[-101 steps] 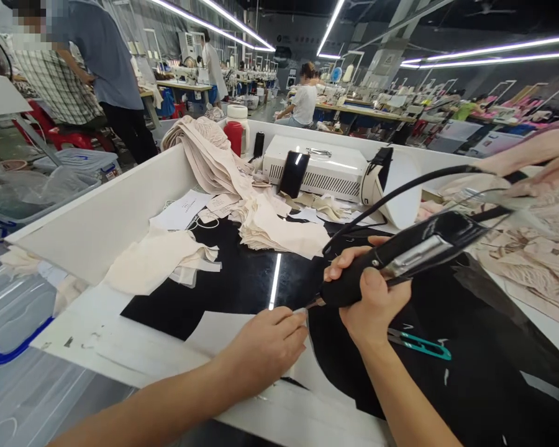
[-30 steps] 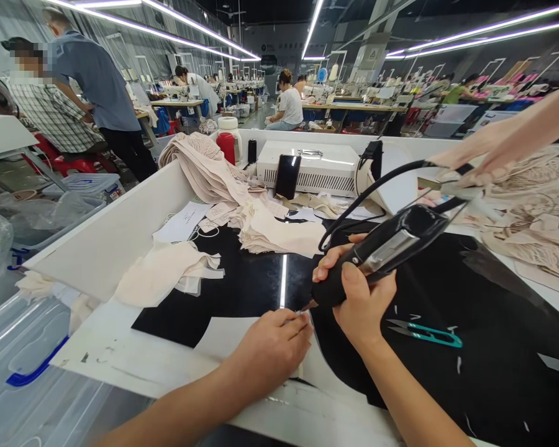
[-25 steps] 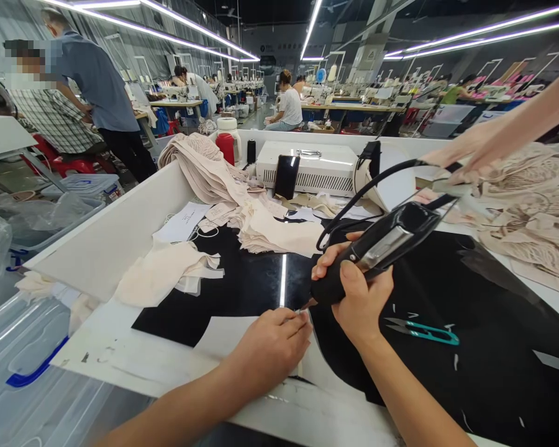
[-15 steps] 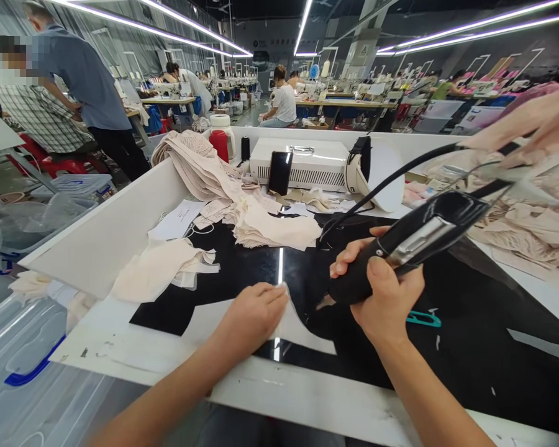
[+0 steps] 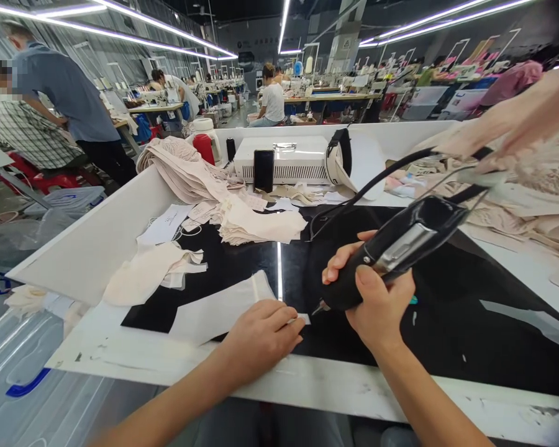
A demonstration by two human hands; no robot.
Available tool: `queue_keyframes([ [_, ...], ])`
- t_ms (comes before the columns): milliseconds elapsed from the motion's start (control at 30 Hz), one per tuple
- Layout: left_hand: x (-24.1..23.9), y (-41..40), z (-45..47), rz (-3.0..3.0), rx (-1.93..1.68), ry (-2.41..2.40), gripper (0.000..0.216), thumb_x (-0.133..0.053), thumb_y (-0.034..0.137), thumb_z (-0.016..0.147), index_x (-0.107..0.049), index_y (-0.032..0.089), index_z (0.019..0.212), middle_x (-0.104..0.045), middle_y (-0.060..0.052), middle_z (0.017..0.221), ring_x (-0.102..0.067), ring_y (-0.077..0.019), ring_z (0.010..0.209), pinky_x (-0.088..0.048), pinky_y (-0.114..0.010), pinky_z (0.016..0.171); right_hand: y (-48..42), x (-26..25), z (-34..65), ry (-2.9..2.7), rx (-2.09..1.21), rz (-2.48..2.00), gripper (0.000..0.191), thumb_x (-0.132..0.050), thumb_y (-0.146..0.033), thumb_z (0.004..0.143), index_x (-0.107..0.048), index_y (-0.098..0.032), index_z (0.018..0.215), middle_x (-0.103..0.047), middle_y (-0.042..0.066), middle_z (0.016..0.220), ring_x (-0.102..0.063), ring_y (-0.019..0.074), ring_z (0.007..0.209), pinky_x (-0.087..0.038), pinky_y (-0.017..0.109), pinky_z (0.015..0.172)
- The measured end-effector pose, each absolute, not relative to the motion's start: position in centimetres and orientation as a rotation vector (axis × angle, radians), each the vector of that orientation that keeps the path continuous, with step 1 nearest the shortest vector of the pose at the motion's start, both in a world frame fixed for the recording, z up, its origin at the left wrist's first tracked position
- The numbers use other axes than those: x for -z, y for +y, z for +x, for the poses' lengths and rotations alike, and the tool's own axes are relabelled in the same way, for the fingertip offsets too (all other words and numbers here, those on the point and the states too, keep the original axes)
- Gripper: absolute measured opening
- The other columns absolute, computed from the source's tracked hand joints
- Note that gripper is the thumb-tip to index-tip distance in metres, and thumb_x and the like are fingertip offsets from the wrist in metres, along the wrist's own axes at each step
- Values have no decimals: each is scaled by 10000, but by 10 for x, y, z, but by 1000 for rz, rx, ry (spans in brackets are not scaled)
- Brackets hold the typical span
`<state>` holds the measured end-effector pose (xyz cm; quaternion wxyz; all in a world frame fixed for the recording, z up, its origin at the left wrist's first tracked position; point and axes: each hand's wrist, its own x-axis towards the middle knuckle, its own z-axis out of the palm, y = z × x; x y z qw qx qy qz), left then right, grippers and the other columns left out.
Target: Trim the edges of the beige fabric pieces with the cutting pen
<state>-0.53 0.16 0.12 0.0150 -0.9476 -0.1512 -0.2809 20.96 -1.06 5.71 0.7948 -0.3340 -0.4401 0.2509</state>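
My right hand [image 5: 372, 298] grips a black corded hand tool [image 5: 400, 242], its small tip pointing down-left just above the black table top [image 5: 447, 323]. My left hand [image 5: 261, 335] lies beside the tip with fingers curled, pinching the end of a thin white strip [image 5: 298, 319] against the surface. A white sheet [image 5: 214, 307] lies under and left of that hand. The tool's black cable [image 5: 368, 183] loops up to the right.
Cream fabric stacks [image 5: 256, 223] and paper slips lie behind, with a white machine [image 5: 289, 158], a phone [image 5: 263, 169] and a red flask [image 5: 204, 146]. A co-worker's arm [image 5: 517, 124] reaches over lace fabric on the right. A white partition [image 5: 97, 236] borders the left; plastic bins lie beyond.
My left hand slid forward from the white sheet and back, now pinching a thin strip by the tool tip. The view shifted so the green snips are hidden behind my right hand.
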Motion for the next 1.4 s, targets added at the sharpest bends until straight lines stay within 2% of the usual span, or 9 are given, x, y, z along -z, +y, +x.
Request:
queue_keyframes([
  [167,5,4,-6,-2934,734,-529,197,-612,271,1258,-770,158,1292,-826,-88,1155,-815,-240,1038,-707,-371,931,-12,-55,206,-950,-570,-694,429,-994,-486,958,-732,-309,1249,-783,-64,859,-718,142,608,-647,291,593],
  [333,3,5,-7,-2920,788,-517,242,-546,248,1274,-765,144,1264,-823,-82,1133,-808,-239,1008,-701,-368,905,-12,-53,205,-952,-567,-684,407,-974,-461,978,-728,-311,1265,-786,-61,876,-717,133,623,-645,278,611],
  [700,5,2,-7,-2923,805,-548,218,-572,238,1266,-770,148,1280,-820,-83,1139,-824,-234,1023,-705,-362,926,-10,-52,201,-950,-571,-704,445,-982,-503,965,-705,-305,1252,-774,-55,865,-710,145,609,-642,291,592],
  [833,6,2,-7,-2929,794,-549,199,-599,240,1256,-772,153,1300,-824,-88,1160,-828,-233,1045,-714,-370,952,-9,-51,200,-959,-563,-733,380,-939,-449,996,-691,-305,1246,-768,-53,855,-706,149,605,-638,301,596],
  [1233,4,1,-3,-2915,841,-548,343,-463,256,1299,-780,135,1249,-835,-96,1140,-816,-231,998,-709,-376,890,-21,-51,200,-940,-590,-748,431,-963,-486,967,-699,-310,1259,-763,-59,861,-713,152,620,-651,303,600],
  [1400,2,3,-8,-2966,897,-533,264,-532,223,1276,-780,136,1296,-852,-89,1159,-826,-231,1043,-714,-375,949,-22,-50,201,-953,-585,-757,407,-955,-447,985,-703,-308,1272,-771,-54,876,-720,151,633,-655,302,610],
])
